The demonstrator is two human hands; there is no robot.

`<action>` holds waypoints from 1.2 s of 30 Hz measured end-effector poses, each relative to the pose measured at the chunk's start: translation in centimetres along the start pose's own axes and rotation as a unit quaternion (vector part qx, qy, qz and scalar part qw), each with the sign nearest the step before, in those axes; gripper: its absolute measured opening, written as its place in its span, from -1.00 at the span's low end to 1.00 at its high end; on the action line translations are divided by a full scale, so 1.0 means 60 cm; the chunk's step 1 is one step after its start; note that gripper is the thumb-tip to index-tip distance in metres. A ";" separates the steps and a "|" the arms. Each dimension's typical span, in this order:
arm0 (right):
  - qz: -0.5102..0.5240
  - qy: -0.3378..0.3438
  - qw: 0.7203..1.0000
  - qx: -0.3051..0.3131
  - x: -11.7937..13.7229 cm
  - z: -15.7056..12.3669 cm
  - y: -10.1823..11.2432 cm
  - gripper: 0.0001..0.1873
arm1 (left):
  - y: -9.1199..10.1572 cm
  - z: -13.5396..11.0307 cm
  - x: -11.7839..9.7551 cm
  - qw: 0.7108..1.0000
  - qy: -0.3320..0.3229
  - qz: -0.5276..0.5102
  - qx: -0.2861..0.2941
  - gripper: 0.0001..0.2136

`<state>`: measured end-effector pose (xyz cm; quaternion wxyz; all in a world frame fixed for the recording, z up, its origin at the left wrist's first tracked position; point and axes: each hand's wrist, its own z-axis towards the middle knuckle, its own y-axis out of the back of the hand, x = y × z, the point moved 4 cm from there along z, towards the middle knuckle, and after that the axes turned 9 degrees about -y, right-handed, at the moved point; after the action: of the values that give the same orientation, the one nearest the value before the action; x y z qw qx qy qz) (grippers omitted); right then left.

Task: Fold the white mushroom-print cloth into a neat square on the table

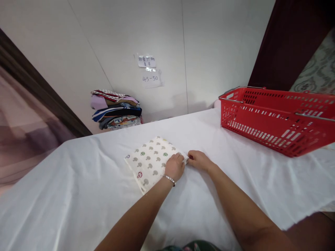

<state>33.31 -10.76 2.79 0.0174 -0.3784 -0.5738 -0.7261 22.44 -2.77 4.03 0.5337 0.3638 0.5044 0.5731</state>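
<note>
A folded cream cloth with a small mushroom print (150, 161) lies flat on the white-covered table (78, 195). My left hand (175, 166), with a thin bracelet on the wrist, rests on the cloth's right edge, fingers curled. My right hand (198, 159) is just right of it, pinching the cloth's right corner. Both hands meet at that same corner.
A red plastic basket (274, 116) with metal handles stands at the table's right back. A stack of folded clothes (116, 109) sits at the back left against the white wall. Two paper notes (148, 71) are taped on the wall.
</note>
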 end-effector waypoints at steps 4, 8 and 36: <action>0.003 -0.002 1.000 -0.005 0.002 -0.001 0.000 -0.98 | -0.002 0.001 -0.002 1.000 0.002 0.009 0.002 -0.91; 0.023 0.022 0.999 -0.009 0.010 -0.002 0.001 -0.86 | -0.003 0.001 -0.003 1.000 -0.002 0.011 0.005 -0.91; 0.064 0.012 0.998 -0.008 0.009 -0.008 0.000 -0.89 | 0.039 -0.101 0.028 0.995 0.051 0.069 0.053 -0.87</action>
<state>32.67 -10.98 3.05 0.0683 -0.4056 -0.5426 -0.7324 15.78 -2.08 4.68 0.4465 0.3959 0.5345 0.5984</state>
